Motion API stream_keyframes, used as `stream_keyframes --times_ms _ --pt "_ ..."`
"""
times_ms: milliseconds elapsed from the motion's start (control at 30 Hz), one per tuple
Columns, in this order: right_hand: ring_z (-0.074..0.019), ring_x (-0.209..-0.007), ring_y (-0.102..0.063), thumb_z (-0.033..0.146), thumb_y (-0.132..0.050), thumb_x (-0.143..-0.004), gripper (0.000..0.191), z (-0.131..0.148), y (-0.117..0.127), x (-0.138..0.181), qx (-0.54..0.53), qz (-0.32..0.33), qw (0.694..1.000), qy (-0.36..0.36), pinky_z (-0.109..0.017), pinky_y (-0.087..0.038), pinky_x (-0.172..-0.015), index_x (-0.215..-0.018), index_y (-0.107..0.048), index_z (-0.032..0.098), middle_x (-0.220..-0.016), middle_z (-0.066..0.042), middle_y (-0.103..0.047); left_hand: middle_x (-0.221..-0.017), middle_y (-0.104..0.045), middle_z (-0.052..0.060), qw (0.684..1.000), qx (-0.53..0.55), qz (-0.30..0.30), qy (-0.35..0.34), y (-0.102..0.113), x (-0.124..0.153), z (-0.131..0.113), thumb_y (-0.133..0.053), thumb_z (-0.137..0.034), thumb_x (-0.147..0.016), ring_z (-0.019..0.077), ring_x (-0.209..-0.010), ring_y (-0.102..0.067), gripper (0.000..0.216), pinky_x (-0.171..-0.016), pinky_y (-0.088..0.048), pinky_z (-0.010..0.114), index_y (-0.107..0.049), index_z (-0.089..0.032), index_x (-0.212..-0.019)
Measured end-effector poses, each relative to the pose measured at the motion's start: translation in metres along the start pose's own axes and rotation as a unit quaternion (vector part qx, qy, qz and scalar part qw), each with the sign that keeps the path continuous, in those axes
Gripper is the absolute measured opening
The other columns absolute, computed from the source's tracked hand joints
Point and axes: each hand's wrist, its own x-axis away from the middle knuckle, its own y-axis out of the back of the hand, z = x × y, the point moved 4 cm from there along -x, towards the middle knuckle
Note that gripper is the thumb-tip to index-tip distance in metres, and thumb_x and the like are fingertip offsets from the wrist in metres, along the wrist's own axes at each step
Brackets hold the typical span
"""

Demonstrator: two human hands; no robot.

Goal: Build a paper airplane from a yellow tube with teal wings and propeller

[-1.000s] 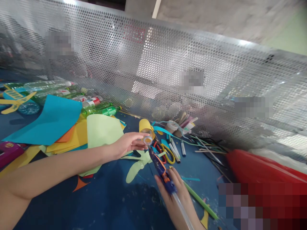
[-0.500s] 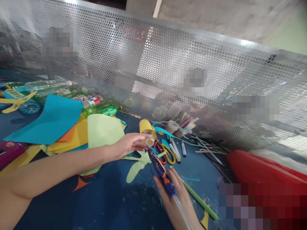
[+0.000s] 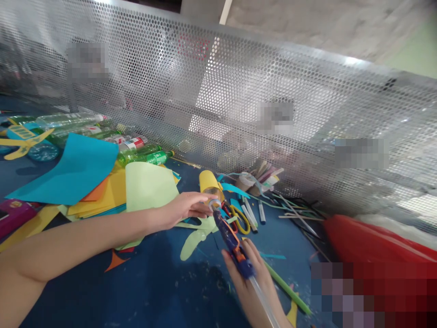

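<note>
My left hand [image 3: 189, 207] reaches in from the left, its fingers closed on the neck of a clear plastic bottle wrapped in yellow paper [image 3: 209, 181]. The bottle lies tilted, with its mouth towards me. In my right hand [image 3: 257, 282] is a dark blue and orange hot glue gun [image 3: 229, 237], a clear glue stick [image 3: 262, 300] coming out of its back end. The gun's nozzle is at the bottle's mouth; whether they touch I cannot tell. Just under the left hand lies a pale green paper cut-out [image 3: 196, 237]. Scissors [image 3: 241, 221] with yellow handles lie beside the nozzle.
A perforated metal screen [image 3: 153, 68] borders the blue table [image 3: 143, 291] at the back. Plastic bottles [image 3: 131, 144] and coloured paper sheets [image 3: 71, 168] lie left. Markers [image 3: 261, 212], a green stick [image 3: 288, 287] and a red bag [image 3: 368, 241] are on the right.
The glue gun and my right hand have shifted slightly to the right. My left hand stays at the bottle's neck, with hardly any movement.
</note>
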Motion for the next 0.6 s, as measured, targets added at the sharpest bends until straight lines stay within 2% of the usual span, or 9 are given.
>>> stream_keyframes --times_ms 167,367,600 --pt "-0.0268 -0.094 -0.065 0.054 -0.043 -0.086 0.041 -0.0073 -0.0037 0.0026 0.001 0.018 1.000 -0.006 -0.035 -0.056 -0.076 -0.100 -0.064 0.022 -0.099 -0.010 -0.067 -0.081 -0.070 0.008 1.000 0.003 -0.001 -0.001 0.0003 -0.0013 0.0003 -0.060 -0.036 -0.075 0.0183 -0.081 -0.064 0.042 -0.083 -0.046 0.032 -0.066 -0.013 -0.109" --pt "-0.0278 -0.098 -0.064 0.054 -0.046 -0.085 0.042 -0.0101 -0.0053 0.0050 -0.008 0.014 1.000 -0.008 -0.035 -0.056 -0.079 -0.101 -0.064 0.019 -0.099 -0.012 -0.068 -0.094 -0.071 0.011 1.000 0.012 0.001 -0.008 0.0001 -0.0020 -0.0013 -0.056 -0.030 -0.080 0.0187 -0.085 -0.064 0.037 -0.083 -0.047 0.032 -0.065 -0.013 -0.112" --pt "-0.0271 -0.096 -0.065 0.054 -0.047 -0.084 0.041 -0.0094 -0.0047 0.0037 -0.011 0.016 1.000 -0.013 -0.035 -0.056 -0.077 -0.101 -0.065 0.021 -0.099 -0.011 -0.067 -0.098 -0.071 0.009 0.999 0.042 -0.001 -0.017 0.0015 -0.0033 -0.0014 -0.054 -0.026 -0.082 0.0191 -0.085 -0.066 0.030 -0.082 -0.049 0.032 -0.067 -0.014 -0.107"
